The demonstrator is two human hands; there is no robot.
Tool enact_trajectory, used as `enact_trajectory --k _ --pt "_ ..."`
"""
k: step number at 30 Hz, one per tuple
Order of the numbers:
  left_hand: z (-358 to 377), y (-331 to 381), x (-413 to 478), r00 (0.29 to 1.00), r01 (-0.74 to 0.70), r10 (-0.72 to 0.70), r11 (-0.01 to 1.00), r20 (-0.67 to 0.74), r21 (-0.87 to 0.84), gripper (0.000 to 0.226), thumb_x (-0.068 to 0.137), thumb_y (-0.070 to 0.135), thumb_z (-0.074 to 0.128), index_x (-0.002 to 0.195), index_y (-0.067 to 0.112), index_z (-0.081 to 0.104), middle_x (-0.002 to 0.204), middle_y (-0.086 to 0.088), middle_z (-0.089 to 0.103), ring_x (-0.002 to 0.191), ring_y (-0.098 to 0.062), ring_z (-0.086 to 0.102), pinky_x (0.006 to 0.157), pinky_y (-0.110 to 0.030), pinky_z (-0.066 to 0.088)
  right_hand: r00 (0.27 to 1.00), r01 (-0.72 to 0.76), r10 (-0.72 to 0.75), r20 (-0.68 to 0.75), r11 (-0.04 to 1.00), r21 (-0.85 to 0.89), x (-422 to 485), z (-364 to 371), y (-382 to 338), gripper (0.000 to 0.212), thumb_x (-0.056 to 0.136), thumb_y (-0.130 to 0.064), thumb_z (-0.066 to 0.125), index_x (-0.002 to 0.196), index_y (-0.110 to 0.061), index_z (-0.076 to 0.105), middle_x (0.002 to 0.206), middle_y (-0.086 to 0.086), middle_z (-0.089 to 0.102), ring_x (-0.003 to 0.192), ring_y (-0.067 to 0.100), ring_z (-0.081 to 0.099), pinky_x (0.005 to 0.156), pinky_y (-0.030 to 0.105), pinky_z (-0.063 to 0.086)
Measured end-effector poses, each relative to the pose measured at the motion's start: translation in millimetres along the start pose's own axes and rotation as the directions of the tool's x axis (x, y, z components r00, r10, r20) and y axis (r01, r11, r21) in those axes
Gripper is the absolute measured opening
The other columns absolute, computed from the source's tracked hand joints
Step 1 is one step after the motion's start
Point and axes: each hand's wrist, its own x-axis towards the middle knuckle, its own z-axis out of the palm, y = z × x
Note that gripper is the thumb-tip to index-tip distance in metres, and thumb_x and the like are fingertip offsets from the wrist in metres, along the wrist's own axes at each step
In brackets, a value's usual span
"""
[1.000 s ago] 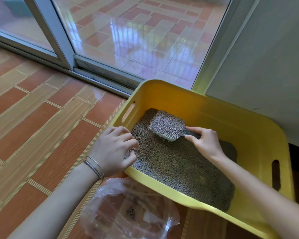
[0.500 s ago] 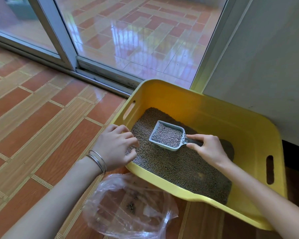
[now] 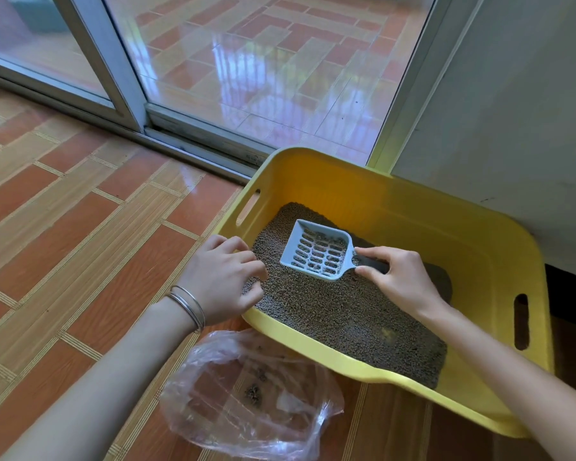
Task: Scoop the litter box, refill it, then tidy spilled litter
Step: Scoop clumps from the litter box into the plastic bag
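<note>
Hovering above the grey litter (image 3: pixel 330 314) inside the yellow litter box (image 3: pixel 346 362), the blue slotted scoop (image 3: pixel 318 251) is gripped at its handle by the right hand (image 3: pixel 399 281), fingers curled round it. The box's left rim is clasped by the left hand (image 3: pixel 220 277), fingers curled. A clear plastic bag (image 3: pixel 246 394) is seen on the floor (image 3: pixel 80 227) alongside.

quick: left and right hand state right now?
Left hand: closed, fingers curled over the near-left rim of the yellow litter box, holding it.
Right hand: closed, gripping the blue scoop by its dark handle.
</note>
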Motion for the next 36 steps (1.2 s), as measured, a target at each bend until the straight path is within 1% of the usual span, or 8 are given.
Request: enact_trajectory --k 7,11,15,20,22,26,31,36 --pt "1 0 0 1.000 -0.004 0.004 1.000 -0.007 0.004 0.034 0.077 0.039 0.037 0.073 0.029 0.070 0.070 0.011 0.065 0.081 -0.017 0.060 0.077 -0.034 0.032 1.000 0.014 -0.014 0.010 0.999 -0.037 -2 -2 0 0.039 0.077 -0.013 0.074 0.114 -0.013 0.065 0.110 0.001 0.068 0.096 0.010 0.063 0.086 0.029 0.052" --pt "2 0 -1 1.000 -0.014 0.015 1.000 -0.013 0.014 0.035 0.078 0.039 0.037 0.073 0.029 0.070 0.070 0.011 0.065 0.080 -0.018 0.061 0.077 -0.034 0.031 0.994 -0.083 0.094 0.057 0.982 -0.167 -6 -20 15 0.037 0.079 -0.017 0.072 0.115 -0.014 0.065 0.112 0.000 0.067 0.100 0.014 0.062 0.089 0.036 0.050" --pt "1 3 -2 1.000 -0.021 0.021 1.000 -0.009 0.015 0.036 0.077 0.040 0.037 0.072 0.029 0.070 0.069 0.012 0.066 0.080 -0.018 0.061 0.076 -0.034 0.031 0.966 -0.181 0.230 0.121 0.931 -0.317 -29 -50 34 0.036 0.082 -0.015 0.069 0.118 -0.014 0.063 0.116 0.002 0.066 0.104 0.016 0.060 0.088 0.032 0.047" --pt "1 10 -5 0.997 -0.061 0.060 0.998 0.048 0.021 0.035 0.074 0.043 0.037 0.073 0.030 0.070 0.070 0.012 0.066 0.079 -0.018 0.060 0.074 -0.034 0.036 0.934 -0.222 0.345 0.086 0.755 -0.616 -61 -76 39 0.033 0.088 -0.026 0.061 0.121 -0.026 0.060 0.116 -0.004 0.065 0.101 0.018 0.061 0.074 0.034 0.052" --pt "0 14 -5 0.995 -0.076 0.075 0.997 0.070 0.018 0.035 0.074 0.043 0.037 0.073 0.030 0.069 0.069 0.011 0.065 0.078 -0.019 0.060 0.072 -0.034 0.040 0.930 -0.224 0.362 0.067 0.701 -0.677 -68 -80 39 0.028 0.089 -0.027 0.058 0.117 -0.028 0.062 0.109 -0.003 0.067 0.095 0.020 0.063 0.068 0.031 0.051" --pt "-2 16 -5 0.992 -0.079 0.076 0.997 0.101 0.025 0.036 0.074 0.046 0.036 0.073 0.031 0.069 0.070 0.012 0.066 0.076 -0.018 0.060 0.069 -0.034 0.043 0.911 -0.155 0.406 0.072 0.497 -0.854 -74 -85 29 0.017 0.091 -0.018 0.048 0.098 -0.020 0.064 0.083 -0.001 0.060 0.085 0.023 0.063 0.056 0.027 0.038" --pt "-2 15 -5 0.993 -0.078 0.075 0.997 0.095 0.024 0.035 0.072 0.046 0.037 0.072 0.030 0.069 0.068 0.011 0.065 0.074 -0.018 0.060 0.067 -0.033 0.044 0.910 -0.021 0.387 0.149 0.399 -0.917 -78 -87 11 0.019 0.088 -0.004 0.047 0.078 -0.020 0.050 0.061 -0.005 0.036 0.085 0.021 0.063 0.057 0.028 0.036" --pt "-1 14 -6 0.993 -0.087 0.085 0.996 0.081 0.016 0.034 0.072 0.046 0.038 0.072 0.031 0.069 0.068 0.012 0.066 0.074 -0.019 0.061 0.067 -0.033 0.044 0.924 0.076 0.332 0.192 0.331 -0.940 -63 -95 7 0.015 0.091 -0.010 0.050 0.080 -0.020 0.051 0.066 -0.006 0.043 0.077 0.020 0.059 0.060 0.028 0.035"
